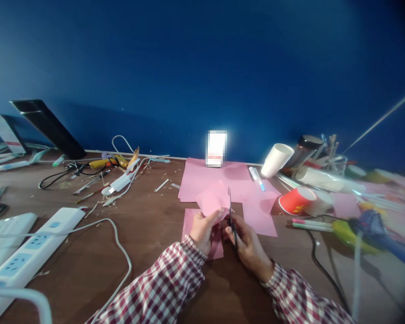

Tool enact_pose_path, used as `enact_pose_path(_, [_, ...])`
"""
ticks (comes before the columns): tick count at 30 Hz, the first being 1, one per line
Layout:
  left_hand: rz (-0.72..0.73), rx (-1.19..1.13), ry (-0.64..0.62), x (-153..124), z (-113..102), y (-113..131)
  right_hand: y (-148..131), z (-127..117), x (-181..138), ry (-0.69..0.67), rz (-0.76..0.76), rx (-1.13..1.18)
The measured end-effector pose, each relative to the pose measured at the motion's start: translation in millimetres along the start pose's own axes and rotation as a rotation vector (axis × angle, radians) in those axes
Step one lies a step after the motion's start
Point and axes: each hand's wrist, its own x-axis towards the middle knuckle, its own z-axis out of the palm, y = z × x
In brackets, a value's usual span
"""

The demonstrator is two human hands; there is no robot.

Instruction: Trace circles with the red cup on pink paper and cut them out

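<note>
My left hand (202,230) pinches a folded piece of pink paper (213,200) and holds it upright above the brown table. My right hand (246,240) grips a pair of dark scissors (230,210), whose blades point up along the right edge of that paper. More pink sheets (219,176) lie flat on the table behind and under my hands. Both sleeves are red-and-white checked.
White power strips (27,252) with a cable (121,252) lie at the left. Paper cups, a red cup (295,200), a white cup (276,159), pens and a glue gun (374,229) crowd the right. A glue stick (257,177) rests on the pink sheets. Wires and scraps litter the back left.
</note>
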Motion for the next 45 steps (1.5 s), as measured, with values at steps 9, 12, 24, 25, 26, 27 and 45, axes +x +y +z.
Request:
enact_pose_path(9, [0.001,0.006,-0.006,0.8,-0.8,-1.3,3.4,-0.2,0.0,0.02,0.003,-0.013])
enact_pose_path(12, [0.002,0.014,0.001,-0.2,0.6,-0.4,3.0,-0.1,0.0,0.018,0.01,-0.002])
enact_pose_path(24, [-0.004,-0.005,-0.014,3.4,-4.1,-3.5,1.5,0.6,0.8,0.032,0.017,0.014])
enact_pose_path(25, [-0.004,0.0,-0.01,3.7,-4.2,-3.7,1.6,0.3,0.9,0.033,0.019,0.01])
enact_pose_path(26, [-0.004,0.007,-0.006,3.8,-4.2,-3.7,1.7,0.0,0.8,0.032,0.02,0.006])
enact_pose_path(27, [-0.002,0.013,-0.001,3.8,-4.1,-3.5,1.7,-0.3,0.6,0.03,0.024,0.001])
enact_pose_path(45, [0.016,0.029,0.053,2.4,-0.8,-0.1,3.5,-0.2,-1.2,0.034,0.062,0.081])
